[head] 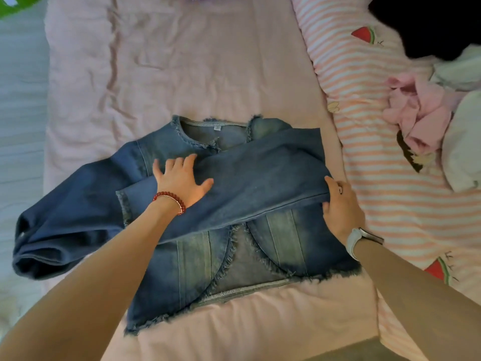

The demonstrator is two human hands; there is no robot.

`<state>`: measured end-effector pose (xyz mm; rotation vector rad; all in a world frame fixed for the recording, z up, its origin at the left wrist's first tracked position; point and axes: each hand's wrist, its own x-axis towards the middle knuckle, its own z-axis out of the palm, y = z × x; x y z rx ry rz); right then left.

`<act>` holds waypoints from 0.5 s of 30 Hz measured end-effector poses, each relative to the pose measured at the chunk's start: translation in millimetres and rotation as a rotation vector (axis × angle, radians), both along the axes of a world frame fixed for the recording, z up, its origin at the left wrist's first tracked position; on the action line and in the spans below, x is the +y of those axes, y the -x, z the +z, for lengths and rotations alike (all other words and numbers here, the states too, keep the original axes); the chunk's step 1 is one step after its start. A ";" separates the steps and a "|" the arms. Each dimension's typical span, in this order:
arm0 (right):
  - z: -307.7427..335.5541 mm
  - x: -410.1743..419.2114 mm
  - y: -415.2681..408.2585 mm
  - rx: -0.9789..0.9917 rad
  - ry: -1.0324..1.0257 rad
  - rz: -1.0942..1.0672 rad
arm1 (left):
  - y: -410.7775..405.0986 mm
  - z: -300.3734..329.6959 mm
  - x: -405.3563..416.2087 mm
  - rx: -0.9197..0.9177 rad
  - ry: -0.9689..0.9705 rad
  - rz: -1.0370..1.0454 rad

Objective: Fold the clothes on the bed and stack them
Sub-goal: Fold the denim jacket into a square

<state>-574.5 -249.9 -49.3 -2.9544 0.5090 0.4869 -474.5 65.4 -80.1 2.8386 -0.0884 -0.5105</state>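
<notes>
Pink bedsheet (197, 74) runs bare above the denim jacket (260, 238), w/ a narrow strip free below its frayed hem. Jacket lies front-up mid-bed; one sleeve is folded across the chest, the other sprawls to the bed's left edge. Left hand (182, 181) lies flat, fingers spread, on the folded sleeve. Right hand (341, 207) grips the sleeve's fold at the jacket's right edge, fingertips hidden under fabric. Striped blanket (377, 152) crowds the right side, carrying a pink garment (416, 115); black shape top right is cut off, unclear.

A striped watermelon quilt (364, 105) is lying along the right edge of the pink bed sheet (197, 61); a green object (13, 6) is showing beyond its far-left corner.
</notes>
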 end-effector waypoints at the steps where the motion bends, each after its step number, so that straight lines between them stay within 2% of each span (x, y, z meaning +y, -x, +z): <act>1: 0.4 -5.9 -1.3 -0.029 -0.026 0.001 | -4.4 6.9 -3.7 -0.050 0.091 0.044; 4: 7.1 -18.2 -3.4 -0.143 -0.084 0.000 | -1.1 28.3 -5.2 -0.039 0.311 0.118; 8: 22.8 -21.8 1.9 -0.312 -0.154 0.064 | 22.0 53.4 24.2 -0.099 0.343 0.288; 10: 26.4 -16.1 8.5 -0.301 -0.243 0.125 | 35.1 57.7 41.9 -0.046 0.239 0.378; 11: 25.5 -13.3 11.6 -0.261 -0.252 0.166 | 38.6 56.2 46.9 0.037 0.115 0.383; 13: 16.5 -7.3 16.4 -0.169 -0.219 0.245 | 39.3 48.6 49.3 0.265 -0.132 0.307; 15: 7.0 -5.3 18.4 -0.074 -0.219 0.229 | 35.4 44.7 38.9 0.419 -0.223 0.196</act>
